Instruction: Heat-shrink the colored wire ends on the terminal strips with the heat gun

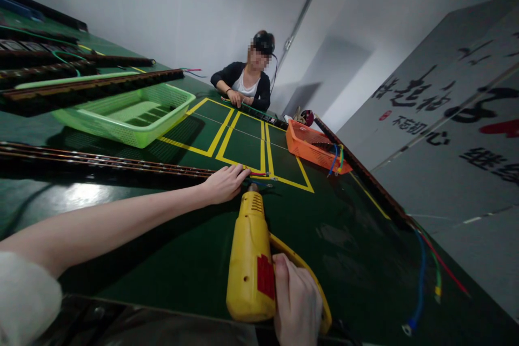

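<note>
My right hand is wrapped round the handle of a yellow heat gun, whose metal nozzle points away from me. Just beyond the nozzle, my left hand is closed over the right end of a long dark bar with copper-coloured strips along it. A red wire with a metal lug comes out past my left fingers, and a blue wire also shows near the nozzle. The exact grip of the left fingertips is partly hidden.
A light green basket stands on the green table at left, with another long bar across it. An orange basket sits at right beside a wired bar. Across the table, a person handles a strip.
</note>
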`<state>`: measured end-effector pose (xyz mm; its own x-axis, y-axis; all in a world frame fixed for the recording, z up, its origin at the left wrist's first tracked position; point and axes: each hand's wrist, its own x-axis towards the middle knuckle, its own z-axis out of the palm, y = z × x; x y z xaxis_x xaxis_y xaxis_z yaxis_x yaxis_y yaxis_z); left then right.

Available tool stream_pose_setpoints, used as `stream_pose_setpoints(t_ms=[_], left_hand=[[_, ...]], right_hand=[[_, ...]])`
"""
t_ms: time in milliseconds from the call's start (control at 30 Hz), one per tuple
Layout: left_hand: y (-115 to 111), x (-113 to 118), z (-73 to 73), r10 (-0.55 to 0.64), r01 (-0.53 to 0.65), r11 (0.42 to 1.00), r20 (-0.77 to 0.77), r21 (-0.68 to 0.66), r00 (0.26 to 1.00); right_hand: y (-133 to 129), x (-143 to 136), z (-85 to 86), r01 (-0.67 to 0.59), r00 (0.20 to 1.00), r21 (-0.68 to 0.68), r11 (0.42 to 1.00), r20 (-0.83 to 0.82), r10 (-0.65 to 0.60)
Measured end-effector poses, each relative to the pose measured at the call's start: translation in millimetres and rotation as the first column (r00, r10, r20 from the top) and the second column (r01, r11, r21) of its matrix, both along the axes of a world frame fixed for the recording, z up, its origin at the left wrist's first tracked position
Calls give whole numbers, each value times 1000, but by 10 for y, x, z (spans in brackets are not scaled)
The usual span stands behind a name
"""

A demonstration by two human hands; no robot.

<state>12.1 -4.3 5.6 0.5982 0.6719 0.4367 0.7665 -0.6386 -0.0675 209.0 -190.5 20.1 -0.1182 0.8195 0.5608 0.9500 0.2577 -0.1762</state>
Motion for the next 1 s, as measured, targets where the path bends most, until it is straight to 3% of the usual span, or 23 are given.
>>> stream_pose_setpoints(t_ms=[300,567,767,1000], left_hand=[[2,-1,38,-16,15,1000,-10,-23,1000],[15,5,10,-11,12,1000,41,-23,999],[15,0,42,-25,37,996,133,-87,991],[14,5,38,-21,29,997,113,-73,993]], right_hand=[[80,237,-84,94,992,-112,989,-71,-102],[195,489,-91,181,979,-112,977,-75,-190],[224,565,-162,144,988,-79,986,-43,-147],[163,485,-187,99,994,-14,995,-39,-99]])
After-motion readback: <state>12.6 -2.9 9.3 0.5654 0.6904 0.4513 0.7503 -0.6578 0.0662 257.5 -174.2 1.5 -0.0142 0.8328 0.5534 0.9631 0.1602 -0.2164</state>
